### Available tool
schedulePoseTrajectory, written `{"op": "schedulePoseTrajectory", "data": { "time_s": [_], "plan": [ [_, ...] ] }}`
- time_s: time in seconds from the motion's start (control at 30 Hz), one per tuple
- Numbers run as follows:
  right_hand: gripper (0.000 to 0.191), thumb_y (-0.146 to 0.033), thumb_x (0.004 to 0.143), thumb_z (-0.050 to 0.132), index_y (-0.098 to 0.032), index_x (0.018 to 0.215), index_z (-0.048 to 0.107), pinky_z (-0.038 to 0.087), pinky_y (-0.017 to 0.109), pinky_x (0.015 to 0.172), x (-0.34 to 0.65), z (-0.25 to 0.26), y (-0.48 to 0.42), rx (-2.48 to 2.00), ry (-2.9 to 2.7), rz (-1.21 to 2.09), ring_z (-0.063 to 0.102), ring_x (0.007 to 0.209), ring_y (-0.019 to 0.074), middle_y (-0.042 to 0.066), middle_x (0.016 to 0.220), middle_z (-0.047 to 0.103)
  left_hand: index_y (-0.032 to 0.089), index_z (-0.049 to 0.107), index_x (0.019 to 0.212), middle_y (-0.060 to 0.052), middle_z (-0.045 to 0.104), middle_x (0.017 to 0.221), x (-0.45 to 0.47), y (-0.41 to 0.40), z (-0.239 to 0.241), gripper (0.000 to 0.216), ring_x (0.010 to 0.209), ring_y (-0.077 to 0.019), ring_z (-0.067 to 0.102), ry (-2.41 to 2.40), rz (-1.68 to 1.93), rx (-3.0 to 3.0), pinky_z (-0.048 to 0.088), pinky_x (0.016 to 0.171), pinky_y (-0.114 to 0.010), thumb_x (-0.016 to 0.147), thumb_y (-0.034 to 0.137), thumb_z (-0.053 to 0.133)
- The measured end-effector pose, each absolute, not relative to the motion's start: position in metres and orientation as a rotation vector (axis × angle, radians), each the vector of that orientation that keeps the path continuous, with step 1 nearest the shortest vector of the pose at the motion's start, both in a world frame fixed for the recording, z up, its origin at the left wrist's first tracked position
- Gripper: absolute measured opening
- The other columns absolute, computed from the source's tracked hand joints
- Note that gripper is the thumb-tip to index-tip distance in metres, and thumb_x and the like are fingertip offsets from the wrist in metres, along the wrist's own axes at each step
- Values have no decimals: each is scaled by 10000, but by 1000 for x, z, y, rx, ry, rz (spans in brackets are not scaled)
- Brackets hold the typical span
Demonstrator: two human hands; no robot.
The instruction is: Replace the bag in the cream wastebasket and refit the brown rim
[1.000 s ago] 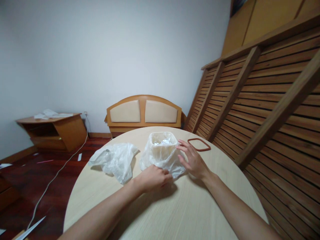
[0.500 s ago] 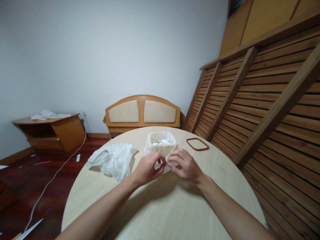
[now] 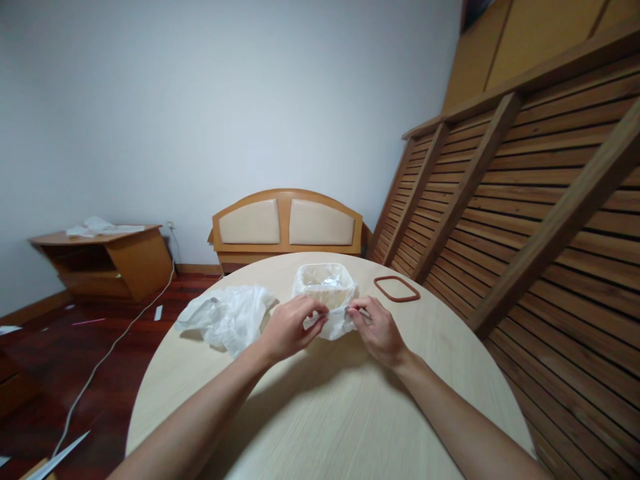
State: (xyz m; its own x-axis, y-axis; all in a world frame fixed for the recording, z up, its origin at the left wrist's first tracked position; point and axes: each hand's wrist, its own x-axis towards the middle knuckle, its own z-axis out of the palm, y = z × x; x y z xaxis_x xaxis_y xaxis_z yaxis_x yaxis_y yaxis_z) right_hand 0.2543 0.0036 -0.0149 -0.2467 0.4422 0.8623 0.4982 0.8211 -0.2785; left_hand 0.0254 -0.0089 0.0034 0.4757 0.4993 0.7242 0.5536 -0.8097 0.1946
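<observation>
Nearest, the worktop [image 3: 350, 413] is crossed by both forearms. Just beyond, the left hand [image 3: 287, 327] and right hand [image 3: 380, 330] are each closed in a pinch grip on the liner [image 3: 334, 325], whose loose plastic is stretched between them at the near side of the bin [image 3: 325, 285]. The bin stands upright mid-worktop, with the liner draped over its rim. The step in hand is judged to be gathering the liner's slack. A further pull would call for even tension from both sides, as the bin itself is not held down. A crumpled bag [image 3: 227, 320] lies to the left of it, a red ring [image 3: 397, 288] to the far right.
</observation>
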Motion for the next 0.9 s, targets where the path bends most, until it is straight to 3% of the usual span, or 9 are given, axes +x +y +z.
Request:
{"op": "schedulePoseTrajectory", "data": {
  "time_s": [0.27, 0.47, 0.77, 0.9],
  "plan": [
    [178, -367, 994, 524, -226, 930, 613, 548, 310, 689, 260, -21, 12, -802, -1766, 101, 672, 787, 195, 42, 845, 695, 211, 601, 1029, 3, 714, 836, 20, -6, 2, 133, 553, -101, 565, -1127, -1169, -2691, 431, 589, -237, 952, 302, 542],
    [212, -403, 982, 532, -221, 912, 615, 561, 311, 679, 263, -14, 15, -848, -1620, 79, 668, 732, 193, 39, 804, 699, 209, 604, 987, -10, 705, 866, 17, 1, -1, 104, 593, -110, 588, -1217, -1228, -2631, 441, 604, -239, 941, 257, 524],
    [231, -406, 976, 538, -216, 879, 625, 544, 314, 684, 269, -9, 17, -860, -1534, 8, 652, 727, 195, 29, 778, 679, 205, 604, 873, 13, 648, 791, 3, 2, 10, 38, 573, -93, 543, -1080, -978, -2742, 388, 565, -209, 870, 178, 578],
    [192, -373, 969, 558, -216, 892, 637, 538, 321, 690, 270, -10, 18, -855, -1542, -21, 642, 720, 190, 25, 784, 683, 198, 611, 943, -23, 654, 898, -1, 5, 12, 90, 609, -95, 545, -1113, -1210, -2515, 419, 597, -213, 930, 194, 521]
  ]
}}
